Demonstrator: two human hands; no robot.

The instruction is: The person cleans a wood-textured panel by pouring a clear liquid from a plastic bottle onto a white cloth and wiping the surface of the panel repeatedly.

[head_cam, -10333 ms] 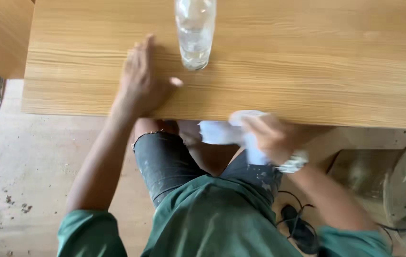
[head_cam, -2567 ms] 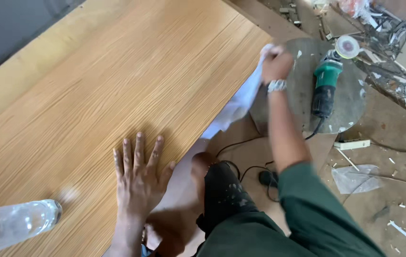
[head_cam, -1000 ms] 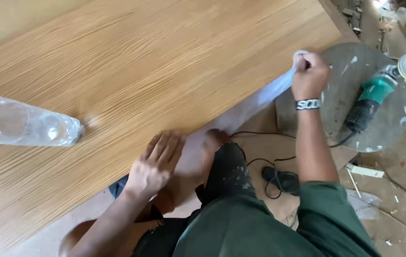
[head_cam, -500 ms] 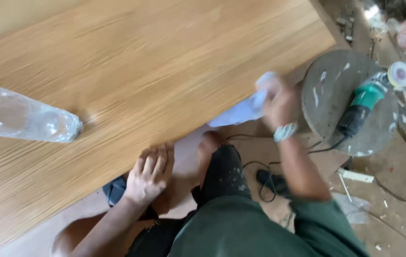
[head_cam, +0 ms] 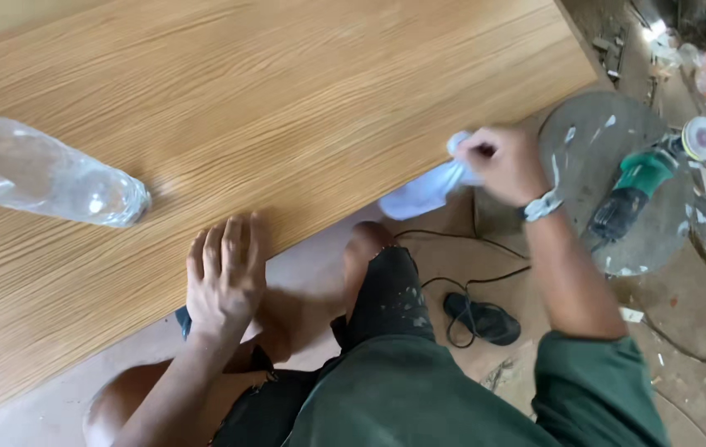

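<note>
Now right hand (head_cam: 503, 161) nearer, fingers clutching white cloth (head_cam: 426, 189), left hand (head_cam: 224, 273) flat, board edge (head_cam: 303, 236).

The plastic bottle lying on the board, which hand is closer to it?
Left. The left hand rests on the board's edge near the plastic bottle; the right hand grips a white cloth far off.

We see one package only: a clear plastic bottle (head_cam: 50, 182) with a yellow cap, lying on its side on the surface (head_cam: 303, 99), left of the left hand (head_cam: 224, 277).
</note>
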